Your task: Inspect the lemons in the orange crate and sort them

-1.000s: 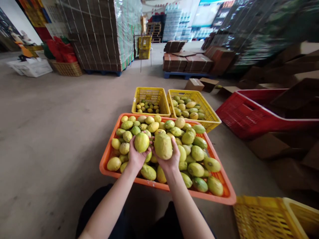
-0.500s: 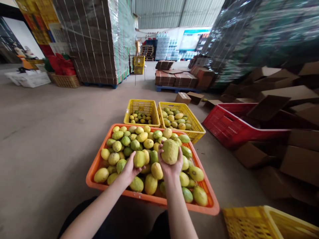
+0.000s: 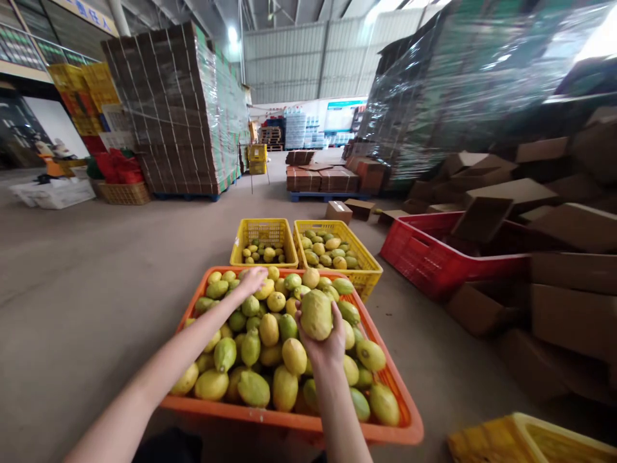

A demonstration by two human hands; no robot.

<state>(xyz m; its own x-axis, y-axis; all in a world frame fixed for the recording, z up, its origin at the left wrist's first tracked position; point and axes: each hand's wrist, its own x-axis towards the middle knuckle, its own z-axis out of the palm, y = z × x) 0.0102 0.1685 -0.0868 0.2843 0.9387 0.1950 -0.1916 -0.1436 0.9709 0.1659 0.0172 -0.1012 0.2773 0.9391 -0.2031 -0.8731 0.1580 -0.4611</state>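
Observation:
My right hand [image 3: 324, 334] is closed around a large, lumpy yellow-green papaya [image 3: 316, 315], held up above the orange basket [image 3: 289, 421]. Stretched forward to the basket's far side is my left hand [image 3: 254, 279]. It is slightly blurred with its fingers partly hidden, and no fruit shows clearly in it. A yellow papaya [image 3: 265, 290] lies just beneath its fingers. Many green and yellow papayas [image 3: 253, 389] fill the orange basket. Just beyond its far rim stands the left yellow crate [image 3: 263, 225], with smaller papayas [image 3: 263, 253] at its bottom.
Right of that crate, another yellow crate [image 3: 371, 270] holds larger papayas. A red crate [image 3: 409, 251] and loose cardboard boxes [image 3: 573, 315] lie to the right. A yellow crate [image 3: 486, 444] stands at lower right. Wrapped pallet stacks [image 3: 168, 116] rise behind, with concrete floor [image 3: 120, 270] at left.
My left hand has moved forward from mid-basket to the far rim; the green papaya it held no longer shows in it. My right hand still holds its papaya. The view has tilted up.

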